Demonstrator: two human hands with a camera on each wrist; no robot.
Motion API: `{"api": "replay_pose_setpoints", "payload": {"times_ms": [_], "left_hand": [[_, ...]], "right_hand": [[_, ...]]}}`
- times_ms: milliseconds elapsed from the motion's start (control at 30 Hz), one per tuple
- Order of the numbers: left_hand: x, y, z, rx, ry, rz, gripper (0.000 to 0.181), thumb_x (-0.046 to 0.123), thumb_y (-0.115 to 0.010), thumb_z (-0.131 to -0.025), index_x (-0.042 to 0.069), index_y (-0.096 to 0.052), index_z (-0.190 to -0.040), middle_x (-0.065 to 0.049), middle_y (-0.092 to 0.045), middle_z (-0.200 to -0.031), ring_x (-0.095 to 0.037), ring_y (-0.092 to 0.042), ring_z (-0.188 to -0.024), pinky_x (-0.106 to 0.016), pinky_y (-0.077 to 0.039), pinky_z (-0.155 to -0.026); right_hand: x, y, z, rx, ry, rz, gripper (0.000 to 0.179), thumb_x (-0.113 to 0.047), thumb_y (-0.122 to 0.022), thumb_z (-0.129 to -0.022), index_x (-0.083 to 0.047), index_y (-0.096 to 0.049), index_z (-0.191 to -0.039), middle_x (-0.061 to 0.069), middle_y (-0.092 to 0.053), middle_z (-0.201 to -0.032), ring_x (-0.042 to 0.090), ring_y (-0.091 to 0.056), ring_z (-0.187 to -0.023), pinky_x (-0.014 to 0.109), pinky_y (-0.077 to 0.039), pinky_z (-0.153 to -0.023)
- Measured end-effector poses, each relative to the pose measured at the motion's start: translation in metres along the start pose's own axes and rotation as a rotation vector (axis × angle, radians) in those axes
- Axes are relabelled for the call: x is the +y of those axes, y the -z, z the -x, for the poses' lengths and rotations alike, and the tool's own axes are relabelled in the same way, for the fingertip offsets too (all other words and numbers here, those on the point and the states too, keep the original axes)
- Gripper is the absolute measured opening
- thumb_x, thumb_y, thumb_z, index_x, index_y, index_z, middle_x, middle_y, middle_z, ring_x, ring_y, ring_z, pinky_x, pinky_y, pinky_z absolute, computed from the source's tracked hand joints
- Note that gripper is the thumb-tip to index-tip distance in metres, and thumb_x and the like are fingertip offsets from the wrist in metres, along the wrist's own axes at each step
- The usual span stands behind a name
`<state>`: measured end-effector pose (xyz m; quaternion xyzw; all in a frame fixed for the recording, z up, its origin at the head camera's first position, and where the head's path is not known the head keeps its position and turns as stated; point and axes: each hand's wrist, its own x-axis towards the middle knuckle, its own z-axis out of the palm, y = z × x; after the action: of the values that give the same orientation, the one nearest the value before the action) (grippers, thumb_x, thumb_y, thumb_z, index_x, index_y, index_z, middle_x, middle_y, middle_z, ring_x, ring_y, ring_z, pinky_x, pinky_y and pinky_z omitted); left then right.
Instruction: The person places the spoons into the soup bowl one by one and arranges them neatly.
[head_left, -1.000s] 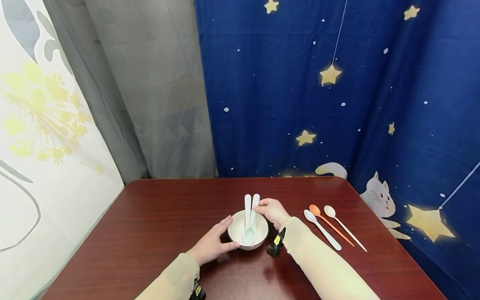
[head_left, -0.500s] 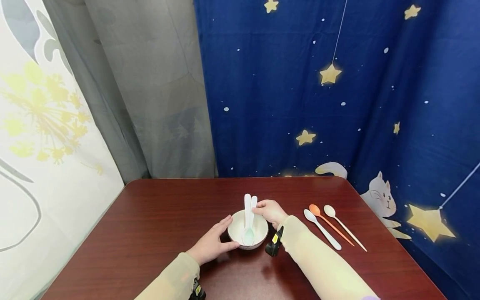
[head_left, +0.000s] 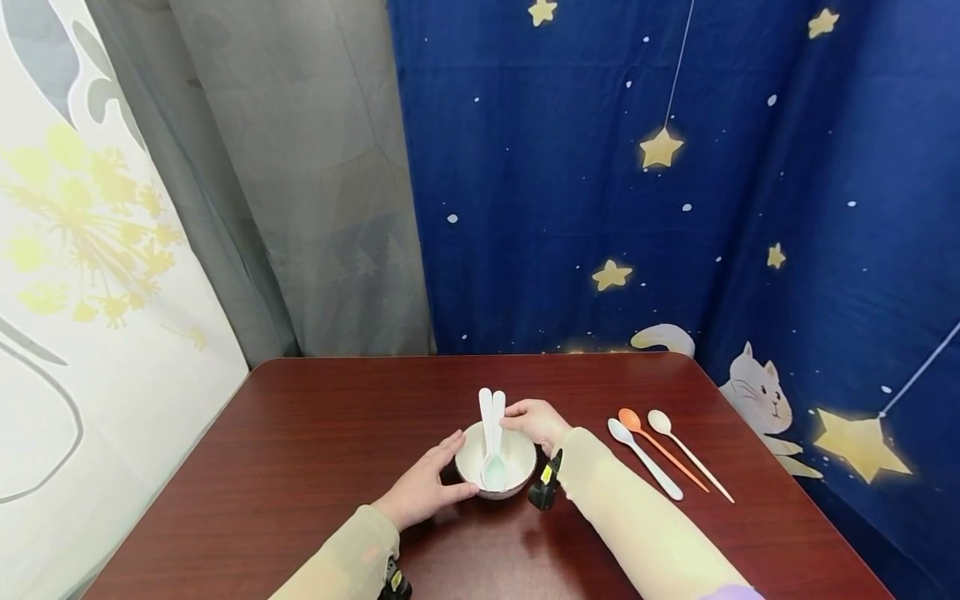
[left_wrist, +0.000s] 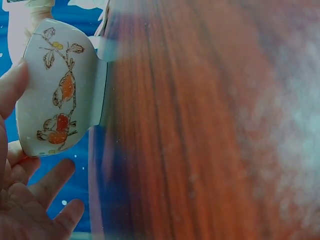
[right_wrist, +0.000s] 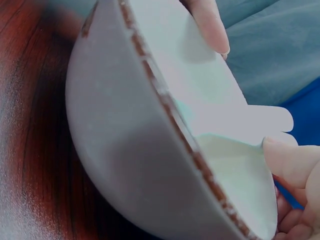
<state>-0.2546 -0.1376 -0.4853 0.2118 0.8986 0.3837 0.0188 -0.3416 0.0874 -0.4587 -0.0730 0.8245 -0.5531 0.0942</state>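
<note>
Already the bowl (head_left: 521,454) on the surface (head_left: 337,433) carries two pale spoons (head_left: 486,412), handles leaning out past the far rim; the right hand (head_left: 542,422) pinches the right-hand one, so its placing seems unfinished. The left hand (head_left: 426,485) touches the rim, thumb and fingers spread apart. Outside, to the right, lie a white spoon (head_left: 656,472), an orange spoon (head_left: 667,456) and a cream spoon (head_left: 696,462). Only the left wrist view shows a painted branch (left_wrist: 65,92) on the bowl; the right wrist view alone reveals its brown edge.
</note>
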Motion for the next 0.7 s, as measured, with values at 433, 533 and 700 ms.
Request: {"api": "replay_pose_setpoints", "payload": {"times_ms": [433, 533, 700], "left_hand": [[-0.001, -0.001, 0.000, 0.005, -0.004, 0.000, 0.091, 0.054, -0.070, -0.082, 0.004, -0.034, -0.149, -0.011, -0.028, -0.156, -0.032, -0.025, -0.142, -0.053, -0.028, -0.109], [-0.001, -0.001, 0.000, 0.005, -0.006, -0.002, 0.092, 0.055, -0.069, -0.082, 0.004, -0.034, -0.149, -0.010, -0.028, -0.156, -0.032, -0.025, -0.142, -0.053, -0.028, -0.109], [-0.002, -0.002, 0.000, 0.005, -0.008, -0.004, 0.092, 0.056, -0.069, -0.082, 0.005, -0.033, -0.150, -0.010, -0.028, -0.156, -0.032, -0.025, -0.142, -0.053, -0.028, -0.109]], "right_hand": [[-0.003, 0.004, 0.005, 0.027, -0.013, -0.014, 0.023, -0.014, -0.076, -0.082, 0.002, -0.072, -0.098, 0.005, -0.069, -0.091, 0.017, -0.060, -0.080, 0.033, -0.051, -0.073], [0.000, 0.008, 0.006, 0.009, -0.024, -0.052, 0.023, -0.015, -0.073, -0.085, 0.002, -0.071, -0.100, 0.005, -0.069, -0.088, 0.016, -0.061, -0.076, 0.031, -0.051, -0.069], [0.003, 0.016, 0.010, -0.004, -0.051, -0.094, 0.028, -0.015, -0.067, -0.090, 0.005, -0.067, -0.109, 0.006, -0.069, -0.083, 0.016, -0.063, -0.070, 0.034, -0.052, -0.070]]}}
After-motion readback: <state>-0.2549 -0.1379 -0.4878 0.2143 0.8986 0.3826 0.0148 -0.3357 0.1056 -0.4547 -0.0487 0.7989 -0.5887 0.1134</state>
